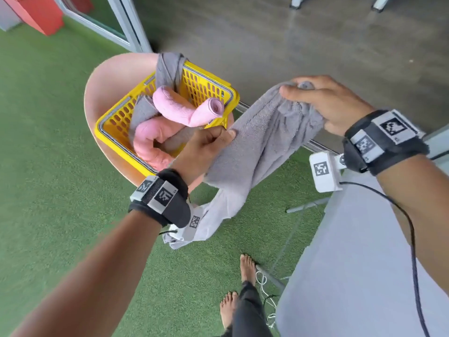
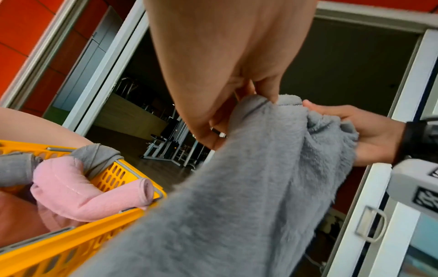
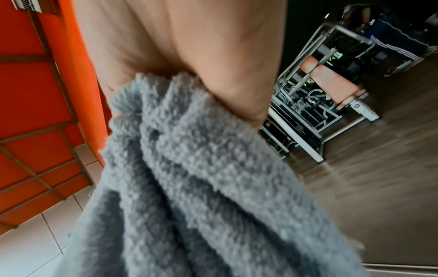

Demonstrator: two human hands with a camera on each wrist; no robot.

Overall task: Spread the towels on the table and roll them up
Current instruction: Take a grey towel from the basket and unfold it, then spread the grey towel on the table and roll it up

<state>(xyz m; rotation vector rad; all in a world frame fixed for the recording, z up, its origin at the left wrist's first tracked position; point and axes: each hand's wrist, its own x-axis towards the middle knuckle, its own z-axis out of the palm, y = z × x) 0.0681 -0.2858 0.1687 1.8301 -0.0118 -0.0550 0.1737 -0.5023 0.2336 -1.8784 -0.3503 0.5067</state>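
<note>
A grey towel hangs bunched in the air between both hands, its lower end drooping toward the grass. My left hand pinches its near edge, thumb on top. My right hand grips the bunched top end; the left wrist view shows the towel gathered in that right hand. In the right wrist view the towel fills the frame below my palm. A yellow basket to the left holds rolled pink towels and grey towels.
The basket sits on a round pink stool on green turf. A grey table lies at the lower right. My bare feet stand beside its leg. A dark floor and a door frame lie ahead.
</note>
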